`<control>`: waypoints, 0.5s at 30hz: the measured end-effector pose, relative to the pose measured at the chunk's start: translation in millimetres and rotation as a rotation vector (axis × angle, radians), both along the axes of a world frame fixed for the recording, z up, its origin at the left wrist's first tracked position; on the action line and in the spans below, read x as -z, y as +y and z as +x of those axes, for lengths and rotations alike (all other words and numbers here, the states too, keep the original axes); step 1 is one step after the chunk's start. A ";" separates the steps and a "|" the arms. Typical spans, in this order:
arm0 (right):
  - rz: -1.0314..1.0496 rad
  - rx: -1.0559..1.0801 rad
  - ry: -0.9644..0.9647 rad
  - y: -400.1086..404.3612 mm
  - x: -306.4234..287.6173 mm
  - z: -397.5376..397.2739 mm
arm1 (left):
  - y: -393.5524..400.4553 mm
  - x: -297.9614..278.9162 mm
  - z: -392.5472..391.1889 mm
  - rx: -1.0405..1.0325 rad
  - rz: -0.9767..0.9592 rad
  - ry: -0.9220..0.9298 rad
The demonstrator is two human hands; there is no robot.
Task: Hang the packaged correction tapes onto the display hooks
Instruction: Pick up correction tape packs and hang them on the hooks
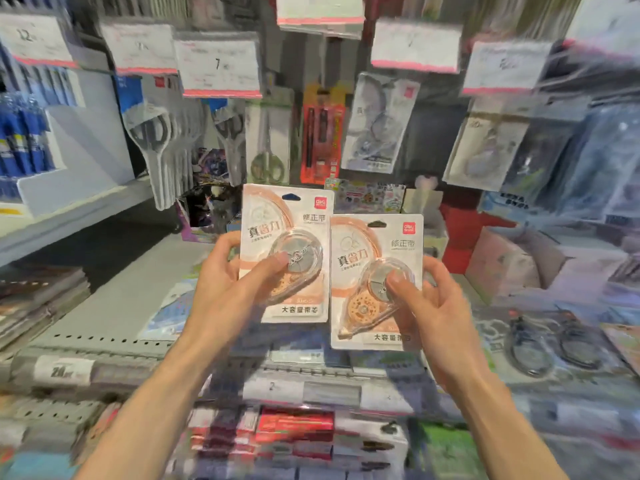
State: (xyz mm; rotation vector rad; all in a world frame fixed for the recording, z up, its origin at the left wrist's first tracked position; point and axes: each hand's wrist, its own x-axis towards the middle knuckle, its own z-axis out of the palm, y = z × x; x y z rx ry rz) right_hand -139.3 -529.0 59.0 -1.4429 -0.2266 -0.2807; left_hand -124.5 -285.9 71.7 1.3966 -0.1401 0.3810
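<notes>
Two packaged correction tapes, held up side by side in front of a stationery display, neither on a hook.

Left-hand correction tape pack point(287, 252): upright white card with a peach-orange curved band, dark Chinese lettering, a small red brand square at the top right corner and a dark hang slot at the top edge. A clear plastic blister holds a teardrop-shaped dispenser with a grey reel above and an orange patterned reel below. The left hand point(228, 282) pinches this pack, thumb across the blister front, fingers curled behind the left edge.

Right-hand correction tape pack point(375, 282): same design, held slightly lower, its left edge just overlapping the first pack's right edge. The right hand point(433, 306) grips it, thumb pressed on the grey reel, fingers wrapped behind the right edge.

Behind and above: white price tags with pink lower strips point(220, 69) hang in a row, blurred. Below them hang packaged scissors in clear plastic point(156, 140), a green-handled scissors pack point(267, 147), an orange-red pen pack point(322, 140) and a similar pale correction tape pack point(379, 123) tilted on its hook. A grey perforated metal shelf point(104, 327) runs beneath the hands, with stacked notebooks point(41, 299) at its left edge.
</notes>
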 end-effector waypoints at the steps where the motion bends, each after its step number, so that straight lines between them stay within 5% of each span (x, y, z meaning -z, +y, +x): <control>1: -0.003 -0.005 -0.017 -15.8 -2.0 -6.0 | -15.9 -2.9 -6.9 -0.015 0.005 -0.015; 15: -0.103 0.072 -0.172 -127.5 -44.6 12.9 | -119.2 -59.0 3.7 -0.094 0.086 -0.136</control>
